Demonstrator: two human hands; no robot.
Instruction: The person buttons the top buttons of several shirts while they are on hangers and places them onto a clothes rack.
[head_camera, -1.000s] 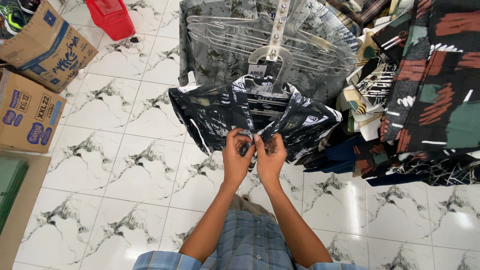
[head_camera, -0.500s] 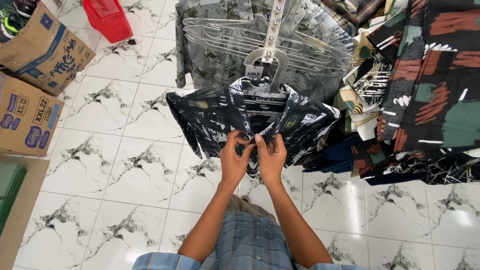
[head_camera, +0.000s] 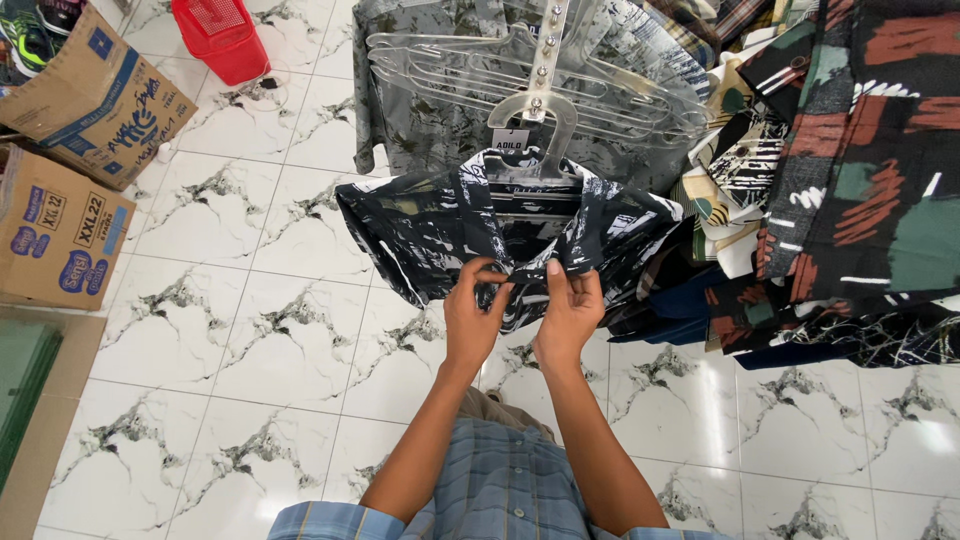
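White marble-veined floor tiles (head_camera: 250, 340) — cardboard boxes (head_camera: 60, 235), red basket (head_camera: 220, 38).

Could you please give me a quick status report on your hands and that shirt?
Left hand and right hand both pinching the front of the black-and-white shirt. Shirt hangs on a clear hanger. Nothing blocking the hands.

Shirt (head_camera: 450, 225) hangs between boxes (head_camera: 60, 230) left and garments (head_camera: 860, 170) right.
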